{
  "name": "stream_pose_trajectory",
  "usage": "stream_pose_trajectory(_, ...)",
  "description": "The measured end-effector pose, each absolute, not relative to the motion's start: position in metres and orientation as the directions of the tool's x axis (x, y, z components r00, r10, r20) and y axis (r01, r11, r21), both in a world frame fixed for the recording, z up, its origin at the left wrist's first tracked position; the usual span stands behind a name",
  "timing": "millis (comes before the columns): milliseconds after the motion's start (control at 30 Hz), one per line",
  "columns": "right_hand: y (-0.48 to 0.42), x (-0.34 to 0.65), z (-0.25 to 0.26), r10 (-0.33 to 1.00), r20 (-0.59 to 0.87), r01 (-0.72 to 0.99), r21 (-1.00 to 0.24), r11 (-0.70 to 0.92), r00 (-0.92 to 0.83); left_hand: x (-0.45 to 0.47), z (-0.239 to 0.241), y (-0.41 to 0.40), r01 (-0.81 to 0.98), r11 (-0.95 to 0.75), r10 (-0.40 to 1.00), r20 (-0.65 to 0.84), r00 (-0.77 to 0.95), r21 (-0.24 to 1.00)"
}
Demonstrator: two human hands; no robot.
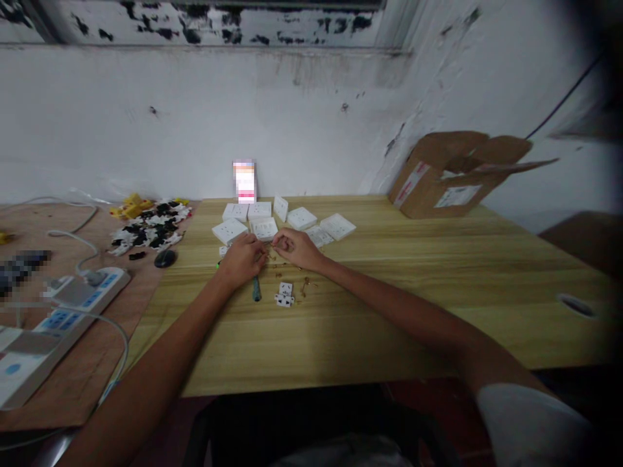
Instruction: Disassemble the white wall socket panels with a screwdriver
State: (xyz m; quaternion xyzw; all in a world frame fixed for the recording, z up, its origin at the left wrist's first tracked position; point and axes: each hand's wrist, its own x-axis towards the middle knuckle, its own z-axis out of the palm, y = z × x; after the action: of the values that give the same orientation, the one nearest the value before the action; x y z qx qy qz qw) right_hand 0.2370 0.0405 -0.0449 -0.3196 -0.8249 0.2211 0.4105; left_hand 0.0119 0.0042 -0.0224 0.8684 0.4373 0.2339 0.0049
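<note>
My left hand (243, 261) is closed, its fingers curled and pressed together over the middle of the wooden table. Close to it on the right, my right hand (296, 248) pinches with thumb and forefinger; whatever either hand holds is too small to make out. From under my left hand sticks out the teal handle of what looks like a screwdriver (256, 290). A white socket insert (285, 294) lies nearer to me. Beside it are small brass-coloured metal pieces (305, 286), with more between the hands. Just beyond my fingers sits an open white socket housing (264, 228).
Several white socket plates (337, 226) lie behind my hands. A lit phone (244, 181) leans on the wall. At left are a black mouse (165, 259), a pile of black and white parts (154, 227) and a power strip (63, 337). A cardboard box (438, 175) stands back right.
</note>
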Motion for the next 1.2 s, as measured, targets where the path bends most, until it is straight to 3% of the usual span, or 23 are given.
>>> stream_pose_trajectory(233,0.041,0.240,-0.049,0.682,0.531,0.362,-0.587,0.724,-0.503,0.010,-0.024,0.005,0.802,-0.574,0.782,0.405,0.474,0.169)
stream_pose_trajectory(600,0.040,0.240,-0.046,0.649,0.550,0.374,-0.536,0.757,-0.525,0.009,-0.026,0.008,0.774,-0.600,0.769,0.414,0.487,0.203)
stream_pose_trajectory(1200,0.041,0.242,-0.039,0.657,0.607,0.360,-0.550,0.754,-0.448,0.007,-0.020,0.007,0.764,-0.595,0.765,0.467,0.443,0.251)
